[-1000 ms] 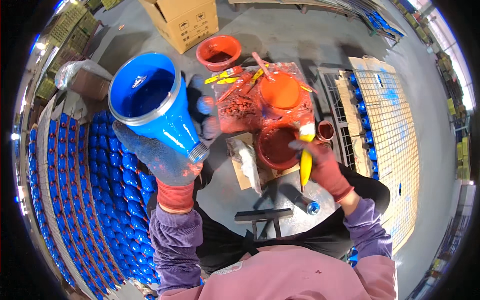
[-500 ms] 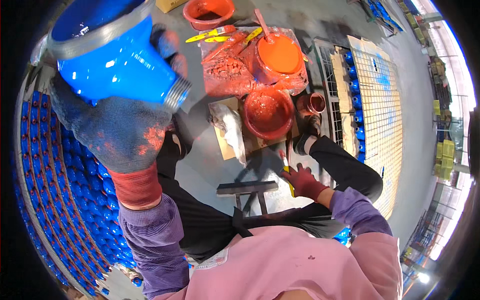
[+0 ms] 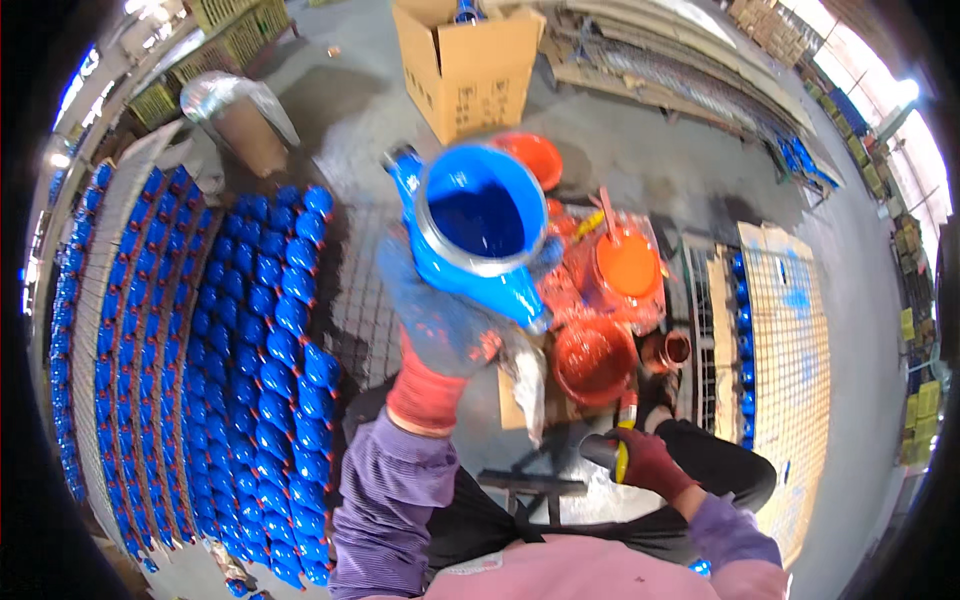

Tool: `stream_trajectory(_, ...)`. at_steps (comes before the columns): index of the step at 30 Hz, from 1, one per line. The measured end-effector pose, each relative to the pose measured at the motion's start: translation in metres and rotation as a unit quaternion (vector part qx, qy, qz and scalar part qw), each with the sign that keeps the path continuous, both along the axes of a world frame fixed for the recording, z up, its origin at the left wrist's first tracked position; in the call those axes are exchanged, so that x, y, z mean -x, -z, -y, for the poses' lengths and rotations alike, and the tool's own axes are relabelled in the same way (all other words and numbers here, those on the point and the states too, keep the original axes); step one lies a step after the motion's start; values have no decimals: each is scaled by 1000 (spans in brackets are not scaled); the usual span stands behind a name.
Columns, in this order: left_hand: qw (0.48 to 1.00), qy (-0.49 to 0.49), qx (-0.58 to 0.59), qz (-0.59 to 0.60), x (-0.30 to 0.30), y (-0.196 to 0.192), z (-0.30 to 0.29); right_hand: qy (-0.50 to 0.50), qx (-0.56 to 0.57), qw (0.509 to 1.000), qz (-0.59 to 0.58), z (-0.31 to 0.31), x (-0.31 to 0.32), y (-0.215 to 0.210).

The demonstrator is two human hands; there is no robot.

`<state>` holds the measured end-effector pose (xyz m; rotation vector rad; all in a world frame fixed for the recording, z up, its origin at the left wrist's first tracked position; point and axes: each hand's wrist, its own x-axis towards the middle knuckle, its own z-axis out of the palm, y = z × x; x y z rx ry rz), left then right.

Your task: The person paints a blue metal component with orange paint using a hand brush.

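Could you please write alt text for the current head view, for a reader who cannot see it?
A person's gloved left hand holds up a glossy, hollow blue fitting, while the gloved right hand grips a yellow-handled brush. Beyond are a red bowl and a container of orange liquid; rows of blue parts are at the left.

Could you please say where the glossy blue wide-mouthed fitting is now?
In the head view, the fitting is near centre, held in the grey-gloved left hand, left of the round bucket of orange paint.
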<state>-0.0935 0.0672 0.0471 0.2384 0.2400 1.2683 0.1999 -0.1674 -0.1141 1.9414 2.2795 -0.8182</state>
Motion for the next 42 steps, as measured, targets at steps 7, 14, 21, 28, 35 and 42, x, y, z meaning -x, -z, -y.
stream_trajectory(7,998,25,-36,55,-8,37,-3,20,-233,941,-246,-80,33,-198)
stream_trajectory(14,990,15,-126,57,-30,20,7,-73,-465,832,-295,-133,61,-271)
stream_trajectory(21,987,12,-149,-65,-27,5,12,-56,-488,789,-368,-159,80,-252)
stream_trajectory(28,988,30,-151,33,-26,8,12,-38,-502,750,-428,-175,87,-238)
stream_trajectory(35,993,-36,-107,-35,-40,-3,17,13,-558,775,-298,-168,93,-241)
stream_trajectory(42,987,-2,-137,-88,-35,18,10,68,-491,808,-320,-148,100,-256)
